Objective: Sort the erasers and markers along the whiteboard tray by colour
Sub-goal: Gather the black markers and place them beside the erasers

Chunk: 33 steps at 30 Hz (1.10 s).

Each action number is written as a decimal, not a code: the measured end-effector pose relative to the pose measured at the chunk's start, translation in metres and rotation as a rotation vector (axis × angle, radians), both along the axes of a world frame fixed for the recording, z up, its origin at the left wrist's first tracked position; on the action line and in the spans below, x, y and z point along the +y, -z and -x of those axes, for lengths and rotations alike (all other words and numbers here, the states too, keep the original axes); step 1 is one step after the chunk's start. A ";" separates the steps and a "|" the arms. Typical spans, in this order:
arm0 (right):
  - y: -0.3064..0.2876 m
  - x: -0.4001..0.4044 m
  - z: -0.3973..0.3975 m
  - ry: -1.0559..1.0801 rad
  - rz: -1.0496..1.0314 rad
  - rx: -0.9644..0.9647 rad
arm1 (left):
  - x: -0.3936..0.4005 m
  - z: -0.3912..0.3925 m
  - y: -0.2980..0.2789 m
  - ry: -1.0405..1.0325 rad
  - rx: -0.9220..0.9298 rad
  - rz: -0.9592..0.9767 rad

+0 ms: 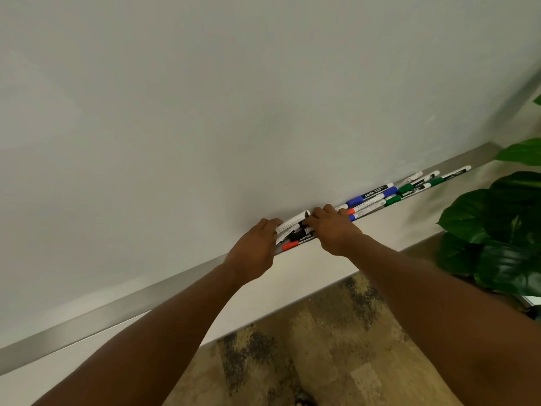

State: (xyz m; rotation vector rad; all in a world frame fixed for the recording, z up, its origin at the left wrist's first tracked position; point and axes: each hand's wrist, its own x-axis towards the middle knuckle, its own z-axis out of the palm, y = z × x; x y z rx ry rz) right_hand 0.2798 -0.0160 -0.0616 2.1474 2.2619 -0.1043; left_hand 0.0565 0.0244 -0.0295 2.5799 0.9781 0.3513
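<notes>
A: Entry, head view. Both hands are at the whiteboard tray (123, 310), the metal ledge under the whiteboard (205, 98).

B: Left hand state?

A: The left hand (253, 250) has its fingers curled over the near end of a small bunch of markers. The topmost is a white-barrelled black marker (292, 221), tilted with its far end lifted toward the board. Under it lies another black marker (301, 236), and lowest, at the tray's front edge, a red-capped marker (290, 245).

B: Right hand?

A: The right hand (332, 230) meets the same bunch from the other end, fingers bent and fingertips touching the black cap of the tilted marker. Whether it pinches or only touches, I cannot tell; the fingertips are hidden behind the knuckles.

B: Rest of the markers?

A: To the right, on the tray: blue markers (371, 196) just beyond the right hand, with one red tip (350, 211) showing among them. Further along, green markers (409, 190), overlapping one another. No eraser shows in view.

B: Surroundings?

A: A leafy plant (497, 230) at the right, patterned carpet (322, 347) below.
</notes>
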 end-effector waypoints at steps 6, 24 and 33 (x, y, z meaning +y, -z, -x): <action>0.000 -0.001 -0.005 -0.018 -0.045 0.010 | -0.001 -0.020 0.000 -0.044 -0.013 0.074; -0.014 0.011 -0.012 -0.011 -0.026 -0.267 | 0.005 0.006 0.013 -0.057 0.051 -0.055; -0.017 0.003 -0.007 -0.012 -0.122 -0.287 | 0.006 0.058 0.013 -0.131 0.036 -0.028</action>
